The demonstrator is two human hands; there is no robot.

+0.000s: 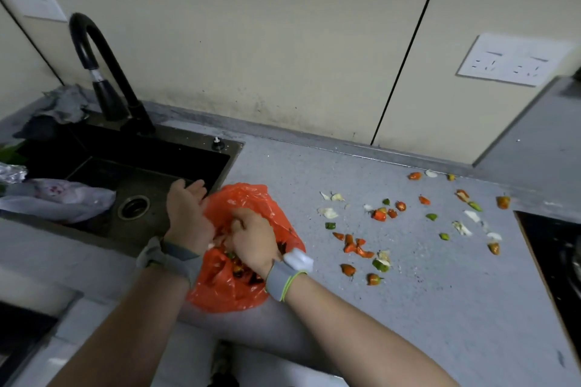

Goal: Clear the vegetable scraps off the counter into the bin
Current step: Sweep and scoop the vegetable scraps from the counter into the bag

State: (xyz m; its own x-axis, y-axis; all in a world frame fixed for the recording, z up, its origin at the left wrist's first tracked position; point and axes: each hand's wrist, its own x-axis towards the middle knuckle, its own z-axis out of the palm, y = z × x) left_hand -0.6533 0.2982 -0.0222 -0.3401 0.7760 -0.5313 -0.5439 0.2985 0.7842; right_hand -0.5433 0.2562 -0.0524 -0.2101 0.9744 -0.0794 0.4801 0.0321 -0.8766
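Head view of a grey speckled bench (440,298) with a dark sink (176,155) set into its left part. An orange plastic bag (251,198) lies open at the front edge of the bench, just right of the sink and hanging partly over that edge. Red, green and dark scraps in the bag (239,269) show through its mouth.

The left hand (185,214) lies on the left rim of the bag, its fingers (190,187) stretched toward the near right corner of the sink. Whether it pinches the plastic cannot be told. The right hand (251,237) is in the mouth of the bag, knuckles up and fingers curled downward. What they enclose is hidden. Each wrist carries a grey band, and a small white object (298,258) lies just beside the right wrist at the bag's right rim.

The loose vegetable scraps (379,214) are still on the bench to the right of the bag: red and orange pepper pieces, green stem ends and white peelings. They are scattered from the middle of the bench to its back edge and right end. The nearest cluster (353,245) lies close to the bag but apart from it, and the farthest pieces (503,202) lie near the back right corner.

A black arched tap (103,72) stands at the back edge of the sink, with a grey cloth (64,104) to its left. A clear plastic bag (63,199) lies in the basin beside the drain (133,207). A black hob (553,261) occupies the right end of the bench, and a white double socket (512,60) is on the wall above.
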